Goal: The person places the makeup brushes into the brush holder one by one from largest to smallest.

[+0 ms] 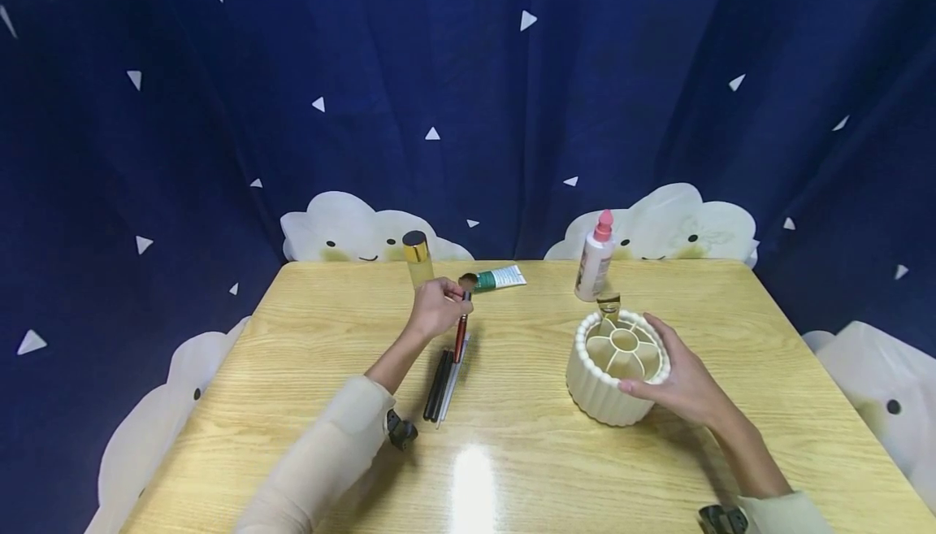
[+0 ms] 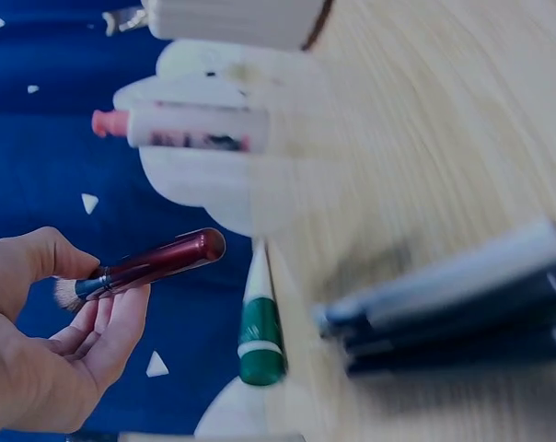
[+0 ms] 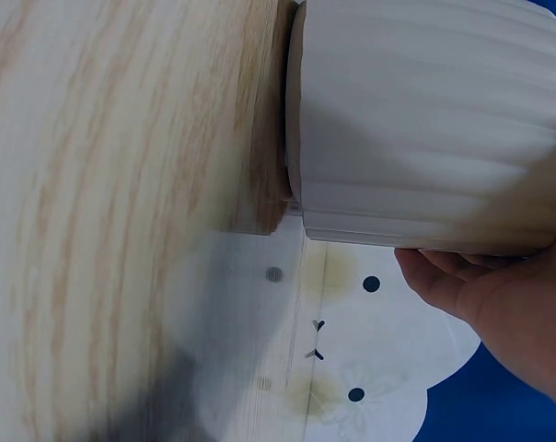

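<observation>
My left hand (image 1: pixel 436 306) pinches a makeup brush (image 1: pixel 461 336) near its bristle end, above the table. The brush has a dark red handle (image 2: pixel 167 258), a dark ferrule and brown bristles pointing up. Below it lie several slim sticks (image 1: pixel 443 388), black and pale, side by side; their kind I cannot tell. With my right hand (image 1: pixel 680 371) I grip the rim and side of a white ribbed organizer (image 1: pixel 610 396), split inside into compartments round a central ring. A gold-handled brush (image 1: pixel 609 306) stands in its back compartment. The right wrist view shows the organizer's ribbed wall (image 3: pixel 425 129) close up.
A gold-capped bottle (image 1: pixel 418 258) stands behind my left hand. Beside it lies a green and white tube (image 1: pixel 500 278). A white pump bottle with a pink top (image 1: pixel 595 258) stands behind the organizer. The wooden table (image 1: pixel 526 453) ends at a dark blue curtain (image 1: pixel 468 71).
</observation>
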`<action>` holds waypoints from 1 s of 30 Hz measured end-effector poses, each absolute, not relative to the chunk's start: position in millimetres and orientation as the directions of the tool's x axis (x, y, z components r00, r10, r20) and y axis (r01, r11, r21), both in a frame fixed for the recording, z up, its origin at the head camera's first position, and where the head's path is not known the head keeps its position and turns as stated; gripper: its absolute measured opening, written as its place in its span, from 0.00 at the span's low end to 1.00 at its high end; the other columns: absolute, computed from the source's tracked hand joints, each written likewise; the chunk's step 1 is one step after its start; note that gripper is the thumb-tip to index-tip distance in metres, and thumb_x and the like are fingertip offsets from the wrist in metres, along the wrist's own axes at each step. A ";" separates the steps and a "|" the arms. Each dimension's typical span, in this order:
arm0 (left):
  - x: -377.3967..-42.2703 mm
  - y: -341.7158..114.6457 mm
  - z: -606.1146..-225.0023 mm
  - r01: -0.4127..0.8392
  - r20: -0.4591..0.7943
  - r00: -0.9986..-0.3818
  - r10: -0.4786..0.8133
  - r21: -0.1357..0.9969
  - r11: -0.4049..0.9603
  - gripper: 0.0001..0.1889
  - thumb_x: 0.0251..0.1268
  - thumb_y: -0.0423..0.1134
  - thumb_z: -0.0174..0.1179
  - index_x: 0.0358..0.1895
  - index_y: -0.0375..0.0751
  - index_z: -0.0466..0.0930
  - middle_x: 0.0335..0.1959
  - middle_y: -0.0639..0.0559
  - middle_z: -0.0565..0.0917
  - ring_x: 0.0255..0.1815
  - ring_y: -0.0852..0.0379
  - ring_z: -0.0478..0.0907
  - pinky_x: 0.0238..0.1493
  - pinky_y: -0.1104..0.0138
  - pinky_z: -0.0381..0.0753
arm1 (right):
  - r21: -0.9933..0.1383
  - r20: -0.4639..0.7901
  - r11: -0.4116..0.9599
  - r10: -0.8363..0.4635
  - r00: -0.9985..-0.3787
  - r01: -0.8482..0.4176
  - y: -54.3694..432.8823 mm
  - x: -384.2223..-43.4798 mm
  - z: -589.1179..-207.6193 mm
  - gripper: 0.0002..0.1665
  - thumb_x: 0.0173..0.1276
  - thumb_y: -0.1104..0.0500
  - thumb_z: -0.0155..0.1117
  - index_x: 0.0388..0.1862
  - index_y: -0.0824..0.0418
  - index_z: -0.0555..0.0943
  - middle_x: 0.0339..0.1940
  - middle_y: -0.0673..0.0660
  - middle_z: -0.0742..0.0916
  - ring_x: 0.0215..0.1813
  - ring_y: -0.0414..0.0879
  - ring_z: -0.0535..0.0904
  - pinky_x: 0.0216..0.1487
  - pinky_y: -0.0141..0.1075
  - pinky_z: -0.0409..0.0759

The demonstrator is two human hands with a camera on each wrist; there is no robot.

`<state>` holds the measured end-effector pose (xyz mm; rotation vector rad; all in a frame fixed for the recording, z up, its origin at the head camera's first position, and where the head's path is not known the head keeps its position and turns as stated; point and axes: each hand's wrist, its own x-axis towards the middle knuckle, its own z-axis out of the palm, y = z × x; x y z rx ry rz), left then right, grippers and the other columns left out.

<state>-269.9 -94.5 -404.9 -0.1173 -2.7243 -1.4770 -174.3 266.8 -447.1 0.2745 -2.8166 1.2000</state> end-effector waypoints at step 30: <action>-258.9 1.0 -375.1 0.062 0.064 -0.981 0.181 0.998 -0.018 0.13 0.53 0.23 0.61 0.43 0.28 0.74 0.29 0.50 0.79 0.27 0.67 0.78 0.37 0.66 0.85 | -0.703 0.139 0.685 -0.134 -0.981 -0.193 266.7 -174.5 -448.0 0.67 0.46 0.46 0.77 0.75 0.63 0.47 0.68 0.73 0.67 0.64 0.72 0.67 0.56 0.70 0.65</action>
